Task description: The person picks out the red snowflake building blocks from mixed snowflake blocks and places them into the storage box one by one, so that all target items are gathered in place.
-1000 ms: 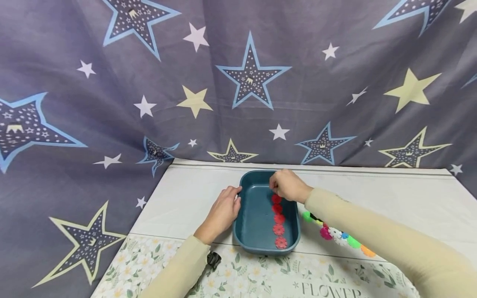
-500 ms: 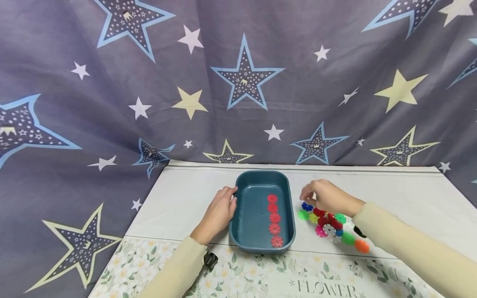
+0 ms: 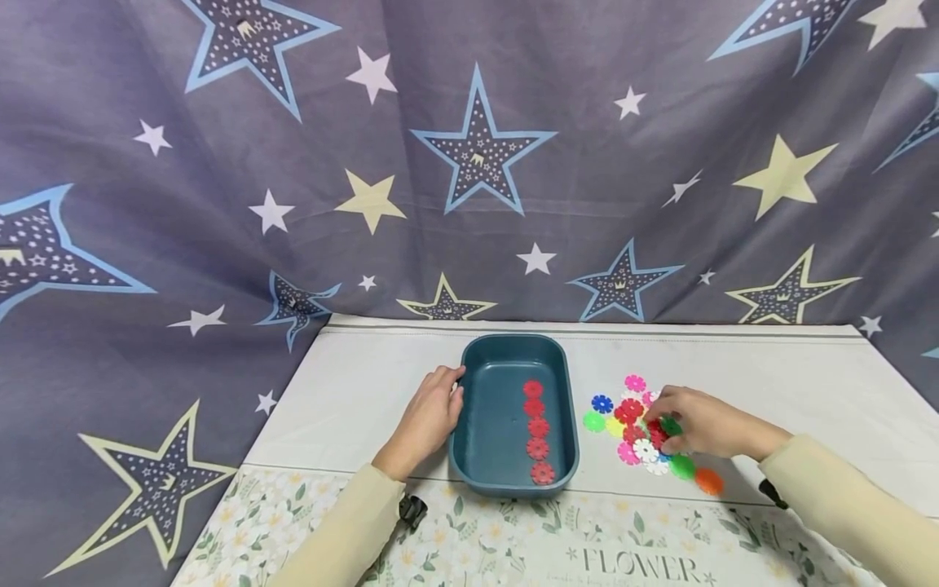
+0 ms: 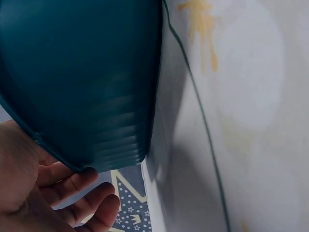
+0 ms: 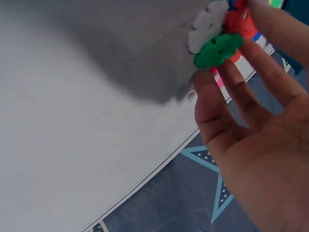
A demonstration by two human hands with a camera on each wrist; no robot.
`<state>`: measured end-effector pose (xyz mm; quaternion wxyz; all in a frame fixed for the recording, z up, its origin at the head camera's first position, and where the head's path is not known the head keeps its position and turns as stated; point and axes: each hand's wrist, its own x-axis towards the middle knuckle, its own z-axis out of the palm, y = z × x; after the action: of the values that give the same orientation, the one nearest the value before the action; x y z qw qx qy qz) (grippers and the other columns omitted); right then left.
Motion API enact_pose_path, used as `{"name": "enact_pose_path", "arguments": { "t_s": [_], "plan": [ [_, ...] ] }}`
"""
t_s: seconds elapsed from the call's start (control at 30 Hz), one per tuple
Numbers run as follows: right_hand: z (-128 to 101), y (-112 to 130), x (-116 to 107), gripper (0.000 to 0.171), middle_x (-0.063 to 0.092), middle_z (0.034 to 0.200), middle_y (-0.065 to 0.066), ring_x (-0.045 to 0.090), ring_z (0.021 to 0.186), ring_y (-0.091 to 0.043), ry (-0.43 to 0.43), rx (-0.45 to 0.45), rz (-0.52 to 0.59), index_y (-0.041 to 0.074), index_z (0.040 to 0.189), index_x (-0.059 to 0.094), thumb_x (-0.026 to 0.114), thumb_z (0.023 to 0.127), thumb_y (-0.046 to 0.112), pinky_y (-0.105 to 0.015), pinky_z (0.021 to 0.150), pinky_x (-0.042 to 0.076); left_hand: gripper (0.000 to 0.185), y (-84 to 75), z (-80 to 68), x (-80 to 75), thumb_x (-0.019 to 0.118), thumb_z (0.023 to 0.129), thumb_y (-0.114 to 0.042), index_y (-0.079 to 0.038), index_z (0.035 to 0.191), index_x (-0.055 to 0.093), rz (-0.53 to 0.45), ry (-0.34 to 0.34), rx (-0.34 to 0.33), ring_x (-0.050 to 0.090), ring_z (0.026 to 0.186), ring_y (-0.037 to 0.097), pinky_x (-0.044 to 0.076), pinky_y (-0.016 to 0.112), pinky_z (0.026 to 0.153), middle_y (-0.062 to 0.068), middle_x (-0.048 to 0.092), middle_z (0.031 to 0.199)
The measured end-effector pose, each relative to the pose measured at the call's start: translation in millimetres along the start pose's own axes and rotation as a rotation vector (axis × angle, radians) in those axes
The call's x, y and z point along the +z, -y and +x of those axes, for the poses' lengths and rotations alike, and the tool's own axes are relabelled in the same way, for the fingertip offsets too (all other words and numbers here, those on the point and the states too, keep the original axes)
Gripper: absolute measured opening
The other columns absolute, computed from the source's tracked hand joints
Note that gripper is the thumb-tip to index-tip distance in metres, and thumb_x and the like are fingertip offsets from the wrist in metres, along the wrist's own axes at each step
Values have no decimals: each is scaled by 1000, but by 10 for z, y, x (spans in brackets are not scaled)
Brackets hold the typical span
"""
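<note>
A teal tray [image 3: 506,352] stands on the white table and holds a row of red snowflake discs [image 3: 536,428] along its right side. My left hand [image 3: 451,393] rests against the tray's left rim, fingers relaxed. In the left wrist view those fingers [image 4: 84,180] lie under the rim of the tray [image 4: 82,72]. To the right of the tray, my right hand [image 3: 659,421] reaches into a pile of coloured discs [image 3: 629,410]. In the right wrist view its straight fingers [image 5: 227,87] touch a green disc [image 5: 218,49], next to a white disc [image 5: 206,24] and a red disc [image 5: 240,21].
A starry grey-blue cloth [image 3: 469,163] hangs behind the table and over its left side. A floral cloth with the word FLOWER [image 3: 638,567] covers the front edge. Small black objects sit by the left sleeve [image 3: 412,509] and by the right sleeve [image 3: 770,492].
My right hand left the tray's far end, where it was over the red row, and moved right and nearer onto the disc pile. The left hand stayed on the rim.
</note>
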<state>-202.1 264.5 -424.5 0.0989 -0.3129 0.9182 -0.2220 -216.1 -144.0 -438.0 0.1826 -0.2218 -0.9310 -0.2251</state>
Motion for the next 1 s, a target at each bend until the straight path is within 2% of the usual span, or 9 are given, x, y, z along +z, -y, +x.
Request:
{"name": "enact_pose_path", "arguments": {
  "t_s": [0.2, 0.43, 0.63, 0.8, 0.87, 1.0],
  "plan": [
    [-9, -24, 19, 25, 55, 89, 4, 52, 77, -13, -40, -52, -4, 16, 90, 69, 83, 70, 9, -32, 67, 48, 32, -3, 0, -8, 58, 92, -5, 5, 122, 58, 7, -7, 7, 54, 90, 25, 46, 38, 78, 11, 58, 102],
    [38, 4, -7, 22, 55, 78, 11, 52, 69, -8, -100, -97, -10, 22, 77, 64, 80, 74, 6, -27, 61, 46, 32, 7, 2, 5, 58, 92, -5, 4, 123, 58, 6, 5, -2, 55, 93, 26, 46, 38, 82, 11, 58, 103],
    [94, 134, -159, 15, 63, 74, 8, 57, 63, -5, -131, -137, 71, 15, 78, 66, 74, 78, 1, -24, 55, 49, 32, 0, 9, 0, 58, 92, -5, 4, 123, 58, 3, 7, -7, 55, 93, 26, 46, 39, 82, 12, 58, 103],
    [162, 258, -234, 21, 63, 72, 7, 56, 61, -4, -193, -163, 29, 19, 79, 66, 75, 77, -1, -23, 56, 49, 32, 2, 8, 2, 58, 92, -4, 4, 122, 58, 6, 4, -4, 55, 92, 26, 45, 39, 82, 12, 58, 102],
    [185, 298, -240, 23, 63, 73, 8, 55, 61, -2, -200, -165, 14, 21, 80, 66, 75, 77, 0, -23, 57, 50, 32, 2, 8, 3, 58, 92, -5, 4, 122, 58, 9, 4, -4, 55, 93, 26, 46, 39, 82, 11, 58, 102],
    [233, 368, -231, 21, 65, 76, 7, 56, 65, -2, -196, -192, -1, 19, 82, 67, 75, 78, 0, -23, 61, 51, 31, 2, 10, 6, 57, 92, -4, 4, 122, 58, 5, 1, -4, 55, 93, 26, 46, 38, 82, 11, 58, 102]
  ]
}}
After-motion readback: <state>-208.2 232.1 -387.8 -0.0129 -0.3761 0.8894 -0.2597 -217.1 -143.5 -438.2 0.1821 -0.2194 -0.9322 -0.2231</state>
